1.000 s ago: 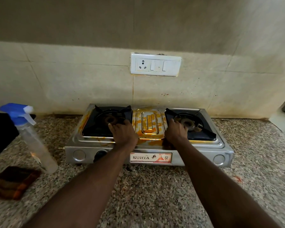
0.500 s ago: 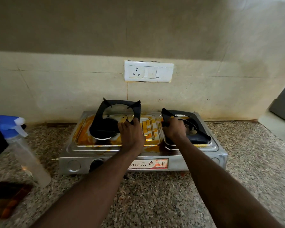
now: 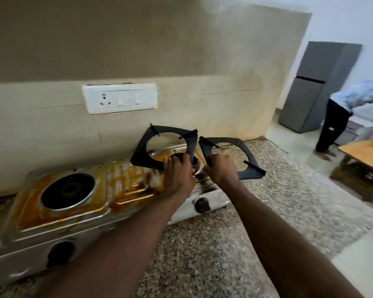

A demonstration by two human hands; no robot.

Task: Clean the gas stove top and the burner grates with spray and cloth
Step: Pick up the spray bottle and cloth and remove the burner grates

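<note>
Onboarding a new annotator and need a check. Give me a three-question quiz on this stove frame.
1. True or false: the left-hand grate lies flat on the gas stove.
2. The gas stove's top shows: A) orange stains, B) white foam, C) a cloth.
3. Fill in: the right hand grips a black ____.
Key: 1 false, the left hand holds it raised and tilted. 2 A. 3 grate: the right-hand grate.
</note>
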